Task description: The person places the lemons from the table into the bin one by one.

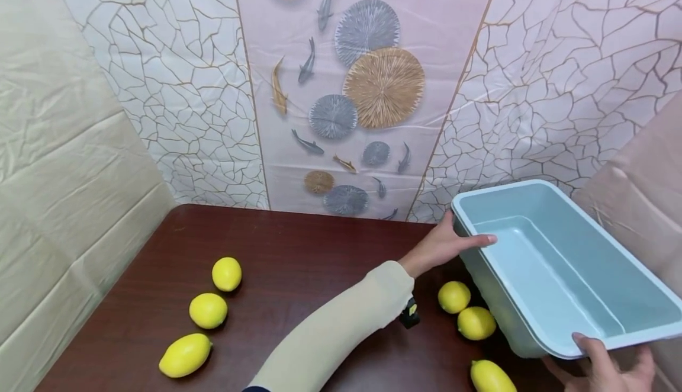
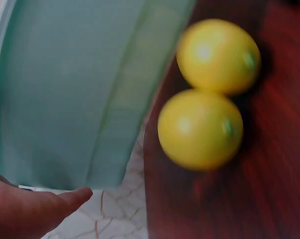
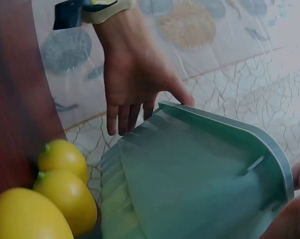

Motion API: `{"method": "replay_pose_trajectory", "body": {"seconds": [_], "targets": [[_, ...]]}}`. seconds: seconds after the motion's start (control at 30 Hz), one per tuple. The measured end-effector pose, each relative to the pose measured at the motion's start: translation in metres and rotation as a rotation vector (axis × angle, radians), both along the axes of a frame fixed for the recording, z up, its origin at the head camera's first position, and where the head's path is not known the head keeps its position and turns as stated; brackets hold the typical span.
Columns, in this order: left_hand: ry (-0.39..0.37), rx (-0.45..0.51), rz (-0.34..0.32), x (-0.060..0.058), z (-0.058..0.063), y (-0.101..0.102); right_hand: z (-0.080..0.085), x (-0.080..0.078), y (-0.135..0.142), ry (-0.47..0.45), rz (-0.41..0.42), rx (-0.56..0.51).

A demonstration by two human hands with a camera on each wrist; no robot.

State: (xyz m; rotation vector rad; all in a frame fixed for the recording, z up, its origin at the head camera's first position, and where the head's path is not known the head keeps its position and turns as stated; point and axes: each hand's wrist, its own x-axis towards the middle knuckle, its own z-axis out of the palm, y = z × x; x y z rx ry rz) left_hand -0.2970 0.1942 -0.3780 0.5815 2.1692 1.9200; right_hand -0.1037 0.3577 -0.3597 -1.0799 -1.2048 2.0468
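A light blue plastic tub (image 1: 533, 273) is held tilted at the right end of the table, its hollow inside facing up with nothing in it. My left hand (image 1: 439, 244) grips its far left corner, thumb over the rim and fingers along the outer wall. At the near end my right hand (image 1: 607, 368) holds the rim, thumb on top and fingers beneath. Just left of the tub lie two lemons, one (image 1: 454, 297) behind the other (image 1: 476, 323), and a third lemon (image 1: 491, 376) sits nearer the front edge. The left wrist view shows the tub's outer wall (image 2: 65, 99) close beside two lemons.
On the left part of the dark red-brown table (image 1: 319, 250) three more lemons form a slanting row: one at the back (image 1: 226, 274), one in the middle (image 1: 208, 311), one in front (image 1: 185, 355). Patterned cloth (image 1: 341, 161) hangs behind, with plain cloth (image 1: 69, 202) at the left.
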Motion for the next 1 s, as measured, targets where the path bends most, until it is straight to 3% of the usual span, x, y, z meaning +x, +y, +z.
{"method": "replay_pose_trajectory", "body": {"seconds": [0.17,0.4,0.5,0.6,0.73,0.93,1.0], "targets": [[0.089,0.032,-0.005,-0.009,-0.001,-0.018,0.007,-0.002,-0.004,0.099,0.074,-0.034],[0.0,0.063,0.05,-0.015,0.001,-0.043,0.01,0.0,-0.003,0.186,0.14,-0.076],[0.027,0.127,0.069,-0.021,0.001,-0.055,0.007,0.002,-0.001,0.212,0.177,-0.094],[0.082,0.174,0.061,-0.027,0.001,-0.068,0.006,0.001,0.0,0.178,0.23,-0.092],[0.139,0.204,0.0,-0.032,-0.002,-0.087,0.005,-0.001,0.0,0.082,0.316,-0.05],[0.115,0.347,-0.127,-0.036,-0.007,-0.115,-0.002,0.003,0.003,0.247,0.625,-0.008],[0.09,0.394,-0.173,-0.037,-0.009,-0.125,-0.002,0.002,0.002,0.256,0.718,0.014]]}}
